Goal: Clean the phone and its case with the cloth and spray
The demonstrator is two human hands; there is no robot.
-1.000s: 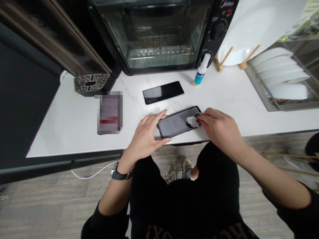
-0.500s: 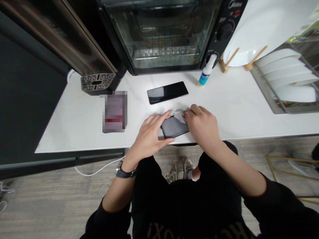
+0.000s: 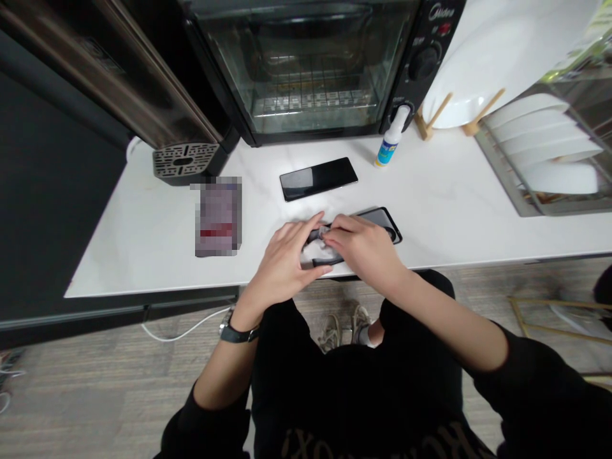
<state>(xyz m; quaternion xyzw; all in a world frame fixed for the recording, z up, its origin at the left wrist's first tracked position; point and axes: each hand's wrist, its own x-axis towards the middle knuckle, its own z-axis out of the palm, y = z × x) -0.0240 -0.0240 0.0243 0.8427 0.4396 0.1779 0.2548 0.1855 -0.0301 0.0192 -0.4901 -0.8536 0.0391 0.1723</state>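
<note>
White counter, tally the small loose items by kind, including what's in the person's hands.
Smartphones: 2 (bare black smartphone, cased smartphone)
Spray bottles: 1 (spray bottle)
Cloths: 1 (white cloth)
Blurred flat items: 1 (blurred flat item)
Total: 5

**Item log: black-cased smartphone (image 3: 380, 218) and crumpled white wipe (image 3: 313, 254)**

I log one slim rectangular phone in a glossy black case, set at an angle near the front edge of the white marble countertop (image 3: 444, 217), with only its far end clearly visible. The soft wipe is bunched against its near end, partly hidden.
</note>
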